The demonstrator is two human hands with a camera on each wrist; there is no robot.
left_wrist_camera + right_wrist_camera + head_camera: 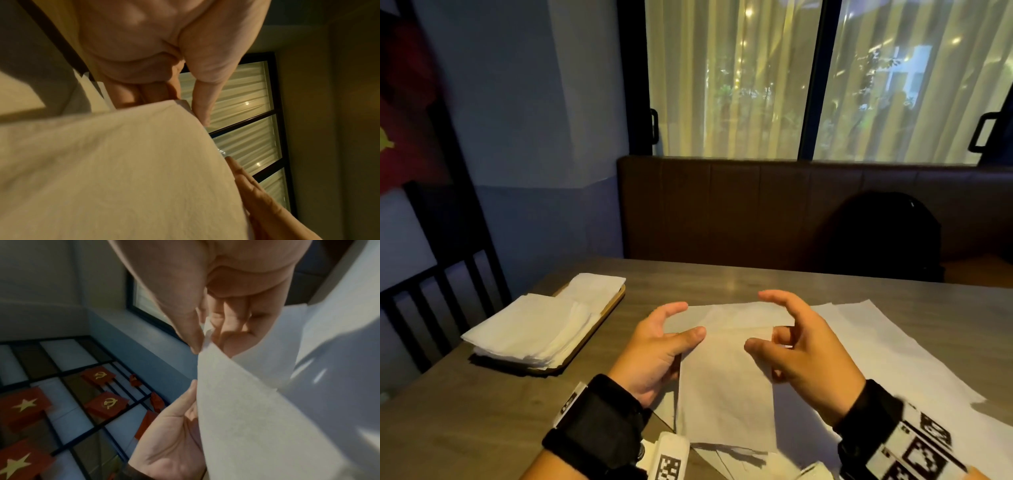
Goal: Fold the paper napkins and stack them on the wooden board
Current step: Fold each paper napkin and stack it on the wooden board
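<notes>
Both hands lift one napkin [726, 377] off the surface: left hand [657, 349] and right hand [804, 356] each pinch an upper corner. Uneven corners would skew the fold, and thin paper tears if tugged.

Napkin [726, 383]: white, thin, held up off the worktop, hanging as a tall rectangle, top edge doubled over. Loose sheets [914, 346]: white, unfolded, flat, overlapping beneath and right of it. Stack [530, 329]: folded white napkins, slightly fanned, covering most of the board [610, 305], far left.
</notes>
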